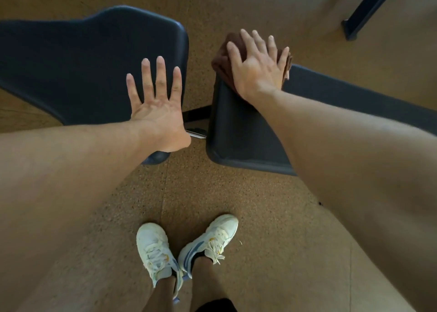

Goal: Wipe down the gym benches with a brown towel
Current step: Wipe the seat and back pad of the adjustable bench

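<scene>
Brown towel [223,62] sits bunched on the far corner of the right-hand bench pad [238,132], and the right hand [256,68] is pressed flat right on top of it. Fingers spread wide, palm down, no pinch and no fist: the cloth is pinned under the hand rather than gripped. Folds of the towel poke out on the left of the hand and a strip shows past the little finger on the right edge.

Over on the other side, the left hand [157,105] lies open and flat on the near corner of the left bench pad [78,61], fingers fanned, thumb hidden at the pad's edge. Nothing under it, bare palm on dark padding. It is well apart from the towel, with the strip of floor between the two pads separating the hands.

Both pads are dark blue-black with rounded corners, angled toward each other. In the gap between them a dark frame bar [196,113] shows low down, with a small shiny metal part just below the left wrist; hard to tell what that is.

Below, a pair of white trainers [186,247] stands on the speckled brown rubber floor [260,217], toes turned outward. At the top right, the dark leg of another piece of equipment [365,8] crosses the corner.
</scene>
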The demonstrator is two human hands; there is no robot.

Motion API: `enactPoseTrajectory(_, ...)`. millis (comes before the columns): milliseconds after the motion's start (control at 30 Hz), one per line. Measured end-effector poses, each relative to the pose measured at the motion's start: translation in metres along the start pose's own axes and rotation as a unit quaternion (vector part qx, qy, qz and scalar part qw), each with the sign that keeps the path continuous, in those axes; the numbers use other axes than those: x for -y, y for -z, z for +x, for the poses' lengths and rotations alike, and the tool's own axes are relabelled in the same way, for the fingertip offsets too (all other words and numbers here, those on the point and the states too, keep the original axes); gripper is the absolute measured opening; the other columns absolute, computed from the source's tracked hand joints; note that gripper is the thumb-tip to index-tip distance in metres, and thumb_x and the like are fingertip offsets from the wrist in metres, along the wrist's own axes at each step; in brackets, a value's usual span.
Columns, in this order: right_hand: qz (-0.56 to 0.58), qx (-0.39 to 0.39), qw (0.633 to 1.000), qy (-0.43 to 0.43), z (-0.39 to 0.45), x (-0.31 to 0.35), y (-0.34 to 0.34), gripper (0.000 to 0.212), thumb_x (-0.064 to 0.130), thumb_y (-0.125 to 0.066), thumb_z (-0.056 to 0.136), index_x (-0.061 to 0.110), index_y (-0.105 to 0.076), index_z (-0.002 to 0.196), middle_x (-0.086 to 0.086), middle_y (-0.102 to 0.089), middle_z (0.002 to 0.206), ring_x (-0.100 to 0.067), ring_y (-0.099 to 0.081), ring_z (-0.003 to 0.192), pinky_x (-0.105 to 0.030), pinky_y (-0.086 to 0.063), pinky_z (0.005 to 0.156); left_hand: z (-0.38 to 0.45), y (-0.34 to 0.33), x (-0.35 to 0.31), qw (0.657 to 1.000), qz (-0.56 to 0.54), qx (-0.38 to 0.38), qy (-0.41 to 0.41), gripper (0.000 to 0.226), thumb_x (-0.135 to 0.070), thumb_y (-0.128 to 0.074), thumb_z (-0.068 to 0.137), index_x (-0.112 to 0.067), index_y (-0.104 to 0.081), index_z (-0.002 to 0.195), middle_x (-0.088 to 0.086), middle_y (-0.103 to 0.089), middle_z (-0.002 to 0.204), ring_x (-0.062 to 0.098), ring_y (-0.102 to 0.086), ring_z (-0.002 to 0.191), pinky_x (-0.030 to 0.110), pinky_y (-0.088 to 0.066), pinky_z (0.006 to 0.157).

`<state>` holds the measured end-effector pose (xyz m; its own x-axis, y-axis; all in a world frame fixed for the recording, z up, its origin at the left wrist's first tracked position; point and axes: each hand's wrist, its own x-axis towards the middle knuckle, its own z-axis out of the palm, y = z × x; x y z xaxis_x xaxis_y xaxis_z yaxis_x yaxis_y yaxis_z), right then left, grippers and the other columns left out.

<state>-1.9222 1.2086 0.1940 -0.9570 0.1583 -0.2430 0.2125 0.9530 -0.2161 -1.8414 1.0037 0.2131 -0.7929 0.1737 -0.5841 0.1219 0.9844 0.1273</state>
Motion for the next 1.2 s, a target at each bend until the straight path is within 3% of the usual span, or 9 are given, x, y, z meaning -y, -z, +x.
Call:
enactPoseTrajectory(233,-0.027,0.019,0.999,0.028,-0.141,-0.038,-0.008,0.073,0.071,-0.027,0.102,0.039,-0.010,0.165,0.013,-0.004,0.175,-0.016,0.011,0.161,-0.050,0.011,0.129,-0.001,0.008,0.001,1.000,-0.017,0.026,-0.001,0.146,-0.053,-0.077,0.073,-0.016,0.045,0.143,0.018,0.055,0.146,0.042,0.048,0.136,0.063,0.018,0.116)
enactPoseTrajectory(367,-0.050,0.025,0.998,0.002,-0.173,-0.046,-0.024,0.071,0.071,-0.021,0.103,0.040,-0.007,0.165,0.014,-0.001,0.175,-0.015,0.015,0.160,-0.049,0.012,0.129,0.001,-0.002,0.000,1.000,-0.021,-0.023,0.000,0.132,-0.069,-0.061,0.081,-0.016,0.041,0.147,0.018,0.050,0.151,0.042,0.045,0.139,0.063,0.017,0.117)
enactPoseTrajectory(533,-0.052,0.018,0.998,0.002,-0.143,-0.045,-0.022,0.070,0.071,-0.017,0.102,0.041,-0.004,0.165,0.015,0.002,0.174,-0.016,0.014,0.160,-0.051,0.009,0.129,0.003,-0.015,-0.002,0.994,-0.029,-0.107,0.008,0.101,-0.082,-0.014,0.088,-0.018,0.030,0.153,0.014,0.039,0.159,0.035,0.037,0.146,0.059,0.016,0.120)
enactPoseTrajectory(700,-0.003,0.017,0.999,-0.029,-0.038,-0.052,0.007,0.067,0.068,-0.020,0.104,0.041,-0.009,0.165,0.015,0.000,0.175,-0.016,0.012,0.161,-0.050,0.011,0.129,0.004,-0.020,-0.003,0.992,-0.013,-0.127,0.013,0.105,-0.086,-0.010,0.084,-0.018,0.029,0.154,0.014,0.036,0.161,0.035,0.035,0.147,0.059,0.012,0.121)
enactPoseTrajectory(833,0.046,0.001,0.994,-0.099,0.017,-0.033,0.013,0.069,0.067,-0.019,0.104,0.033,-0.030,0.162,0.012,-0.020,0.173,-0.019,0.005,0.162,-0.055,0.013,0.127,0.005,-0.021,-0.002,0.992,0.016,-0.124,0.015,0.114,-0.091,-0.013,0.078,-0.017,0.032,0.152,0.015,0.039,0.159,0.037,0.037,0.146,0.060,0.014,0.120)
enactPoseTrajectory(900,0.031,0.002,0.998,-0.053,0.012,-0.027,0.012,0.069,0.069,-0.020,0.102,0.034,-0.032,0.161,0.013,-0.023,0.171,-0.019,0.003,0.162,-0.055,0.013,0.127,0.005,-0.019,-0.003,0.993,0.015,-0.115,0.013,0.111,-0.088,-0.018,0.082,-0.018,0.032,0.152,0.014,0.040,0.159,0.036,0.038,0.146,0.060,0.016,0.120)
enactPoseTrajectory(1067,-0.041,0.039,0.974,0.218,-0.041,-0.036,0.009,0.081,0.078,-0.031,0.096,0.038,-0.016,0.165,0.013,-0.009,0.174,-0.020,0.006,0.162,-0.057,0.010,0.128,0.006,-0.014,-0.005,0.996,0.008,-0.088,0.031,0.101,-0.077,-0.026,0.091,-0.023,0.032,0.152,0.010,0.042,0.158,0.032,0.040,0.145,0.057,0.018,0.120)
enactPoseTrajectory(1133,-0.052,0.049,0.952,0.298,-0.075,-0.039,0.003,0.083,0.078,-0.037,0.094,0.035,-0.022,0.165,0.012,-0.014,0.174,-0.022,0.003,0.162,-0.061,0.005,0.127,0.003,-0.012,-0.010,0.994,-0.032,-0.093,0.045,0.093,-0.072,-0.028,0.095,-0.025,0.025,0.156,0.006,0.038,0.161,0.027,0.038,0.147,0.054,0.018,0.121)
enactPoseTrajectory(1200,-0.049,0.067,0.931,0.356,-0.106,-0.044,-0.002,0.086,0.078,-0.041,0.092,0.034,-0.024,0.164,0.011,-0.017,0.173,-0.022,0.003,0.162,-0.062,0.004,0.127,-0.006,-0.015,-0.022,0.980,-0.127,-0.141,0.062,0.079,-0.058,-0.034,0.100,-0.025,0.006,0.161,0.003,0.023,0.167,0.021,0.028,0.152,0.049,0.015,0.123)
